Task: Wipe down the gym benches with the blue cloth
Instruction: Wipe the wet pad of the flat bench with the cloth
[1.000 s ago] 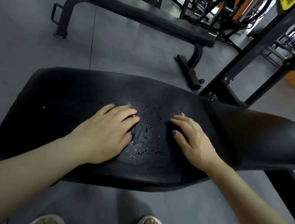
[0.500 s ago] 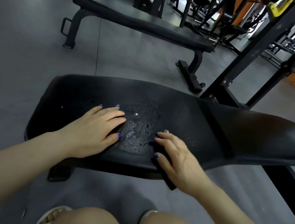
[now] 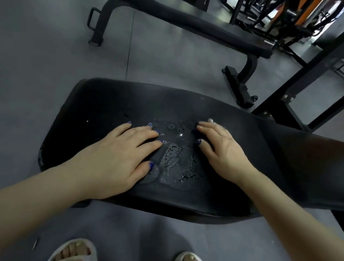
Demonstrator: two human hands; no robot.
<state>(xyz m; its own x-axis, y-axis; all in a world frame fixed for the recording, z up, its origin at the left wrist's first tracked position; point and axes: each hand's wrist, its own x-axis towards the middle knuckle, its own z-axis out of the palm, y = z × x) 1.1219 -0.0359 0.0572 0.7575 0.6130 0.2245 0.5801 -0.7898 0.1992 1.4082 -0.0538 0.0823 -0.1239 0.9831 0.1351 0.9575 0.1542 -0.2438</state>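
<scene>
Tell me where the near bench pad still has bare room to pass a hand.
Free: the pad left of the left hand, and the raised section right of the right hand. Crowded: the wet patch between the hands.

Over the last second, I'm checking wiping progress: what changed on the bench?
The right hand slid toward the near edge of the bench pad, then back up beside the wet patch. The smear below the droplets grew. The left hand stayed flat on the pad. A cloth cannot be made out under either hand.
</scene>
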